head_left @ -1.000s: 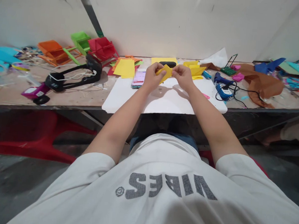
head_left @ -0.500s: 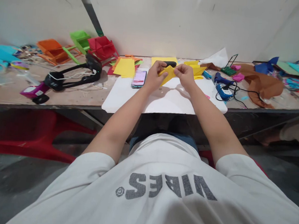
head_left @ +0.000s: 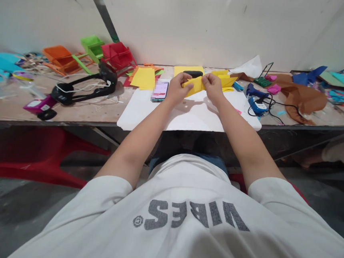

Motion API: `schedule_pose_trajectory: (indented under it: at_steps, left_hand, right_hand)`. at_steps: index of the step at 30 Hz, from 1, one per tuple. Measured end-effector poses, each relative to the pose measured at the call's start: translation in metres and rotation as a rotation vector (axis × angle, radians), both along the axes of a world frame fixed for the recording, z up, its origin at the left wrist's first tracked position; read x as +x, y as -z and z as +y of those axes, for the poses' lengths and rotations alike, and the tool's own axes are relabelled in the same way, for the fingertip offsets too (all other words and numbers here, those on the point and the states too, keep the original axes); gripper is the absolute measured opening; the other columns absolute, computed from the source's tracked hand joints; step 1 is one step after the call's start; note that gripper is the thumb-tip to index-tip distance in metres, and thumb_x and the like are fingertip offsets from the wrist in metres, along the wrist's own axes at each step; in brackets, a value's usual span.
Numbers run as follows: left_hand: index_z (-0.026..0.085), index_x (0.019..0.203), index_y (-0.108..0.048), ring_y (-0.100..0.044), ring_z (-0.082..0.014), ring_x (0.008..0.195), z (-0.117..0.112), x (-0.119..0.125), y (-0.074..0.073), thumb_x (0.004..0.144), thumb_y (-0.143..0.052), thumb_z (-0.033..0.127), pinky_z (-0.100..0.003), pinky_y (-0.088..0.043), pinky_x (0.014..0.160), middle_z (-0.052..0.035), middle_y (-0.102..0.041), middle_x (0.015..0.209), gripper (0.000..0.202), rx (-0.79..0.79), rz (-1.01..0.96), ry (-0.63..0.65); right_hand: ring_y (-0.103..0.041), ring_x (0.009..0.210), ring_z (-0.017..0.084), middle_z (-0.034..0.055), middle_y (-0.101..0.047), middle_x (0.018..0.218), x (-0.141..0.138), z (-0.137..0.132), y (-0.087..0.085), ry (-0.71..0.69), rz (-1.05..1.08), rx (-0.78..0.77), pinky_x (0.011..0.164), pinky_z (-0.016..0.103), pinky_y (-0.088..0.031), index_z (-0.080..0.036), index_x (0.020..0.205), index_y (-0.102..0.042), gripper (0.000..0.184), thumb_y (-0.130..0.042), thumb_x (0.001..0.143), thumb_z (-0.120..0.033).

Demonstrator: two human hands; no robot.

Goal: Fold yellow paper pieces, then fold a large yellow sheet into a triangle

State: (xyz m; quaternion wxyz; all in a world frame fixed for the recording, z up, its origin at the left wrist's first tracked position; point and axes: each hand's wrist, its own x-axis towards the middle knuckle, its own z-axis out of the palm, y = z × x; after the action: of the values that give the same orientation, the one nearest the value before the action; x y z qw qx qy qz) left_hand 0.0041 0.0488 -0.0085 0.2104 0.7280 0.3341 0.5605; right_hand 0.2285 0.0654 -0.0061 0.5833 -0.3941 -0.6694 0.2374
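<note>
Yellow paper (head_left: 196, 85) over white board (head_left: 188, 116) on plywood bench (head_left: 95, 108), pale wall (head_left: 199, 27) behind.

Two hands (head_left: 177, 90) (head_left: 213, 88), three paper chairs (head_left: 60, 58) (head_left: 91, 45) (head_left: 118, 55)

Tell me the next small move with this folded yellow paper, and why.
Probably lower it onto the white board and press the crease flat. The left hand and right hand pinch the yellow paper at its two ends, off the board, and it looks only partly folded.
</note>
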Motion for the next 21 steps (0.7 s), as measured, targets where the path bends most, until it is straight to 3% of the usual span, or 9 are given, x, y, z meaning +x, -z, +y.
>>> schedule_pose_trajectory:
  at_steps: [5,11,15,21]
  left_hand:
    - [0.027,0.104,-0.068,-0.076,-0.0222,0.088,0.013,-0.002,0.003,0.093,-0.094,0.059,-0.038,-0.066,0.078,-0.0047,-0.076,0.093,0.043,-0.140,-0.125,0.023]
    - [0.027,0.082,-0.061,-0.065,-0.0164,0.070,0.014,-0.008,0.002,0.087,-0.087,0.029,-0.033,-0.057,0.065,0.0008,-0.066,0.074,0.027,-0.175,-0.164,-0.075]
    - [0.027,0.079,-0.059,-0.062,-0.0156,0.066,0.013,-0.007,0.002,0.089,-0.089,0.030,-0.033,-0.054,0.063,0.0022,-0.061,0.072,0.032,-0.167,-0.167,-0.094]
    - [0.027,0.078,-0.059,-0.056,-0.0171,0.071,0.010,-0.006,-0.001,0.098,-0.086,0.038,-0.036,-0.051,0.068,0.0005,-0.058,0.073,0.036,-0.077,-0.143,-0.121]
  right_hand:
    - [-0.066,0.093,0.026,0.0015,-0.054,0.084,0.007,0.006,0.000,0.088,0.093,0.074,0.094,0.050,-0.068,-0.030,0.089,-0.060,0.097,-0.057,0.075,-0.125]
    - [-0.063,0.087,0.023,0.0006,-0.056,0.082,0.003,0.000,-0.004,0.067,0.059,0.092,0.092,0.048,-0.067,-0.029,0.087,-0.060,0.093,-0.062,0.077,-0.122]
    - [-0.063,0.089,0.024,0.0008,-0.054,0.082,0.002,-0.003,-0.002,0.073,0.023,0.085,0.100,0.052,-0.068,-0.030,0.086,-0.060,0.091,-0.062,0.079,-0.121]
    - [-0.064,0.096,0.027,0.0031,-0.055,0.086,0.003,-0.004,0.001,0.132,-0.051,0.077,0.108,0.055,-0.066,-0.031,0.090,-0.059,0.076,-0.062,0.097,-0.107]
